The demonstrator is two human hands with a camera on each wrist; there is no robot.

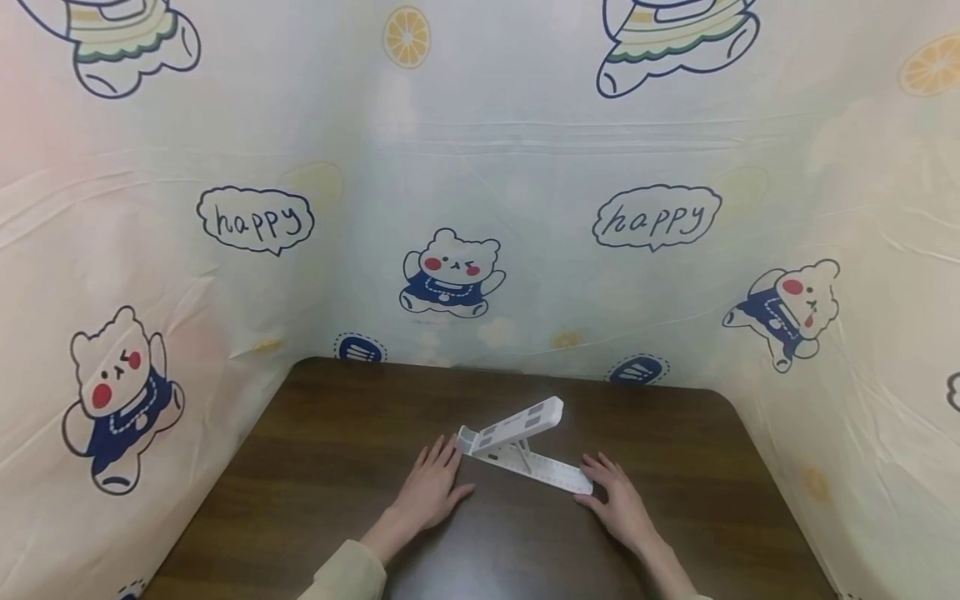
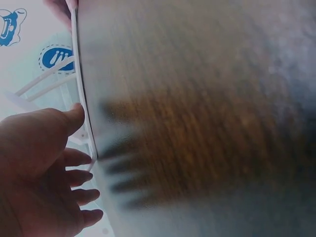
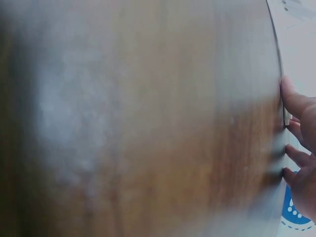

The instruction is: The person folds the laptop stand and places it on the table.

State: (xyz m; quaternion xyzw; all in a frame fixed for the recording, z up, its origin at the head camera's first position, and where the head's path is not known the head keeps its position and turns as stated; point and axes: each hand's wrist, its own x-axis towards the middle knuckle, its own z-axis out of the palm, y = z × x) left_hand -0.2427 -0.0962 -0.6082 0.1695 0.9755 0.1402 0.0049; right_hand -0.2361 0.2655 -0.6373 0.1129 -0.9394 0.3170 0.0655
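Stand: we've got a white folding stand (image 1: 517, 446) sitting on the table, a bit right of the middle, top panel propped up at a tilt over its flat base.
Left hand: our left hand (image 1: 431, 492) lies flat on the wood with fingers straight and spread, fingertips just about touching the stand's near-left end. Holding nothing.
Right hand: our right hand (image 1: 618, 500) is flat too, fingers relaxed and straight, tips at the right end of the base strip. Nothing gripped.
Table: dark brown wood-grain table (image 1: 315, 467) with rounded far corners; the wrist views mostly show blurry wood with finger shadows on it.
Backdrop: a pale printed cloth (image 1: 525, 183) wraps round the back and both sides, covered in cartoon bears, "happy" bubbles and orange slices.
Sleeve: a beige sleeve (image 1: 348, 575) shows on our left arm.
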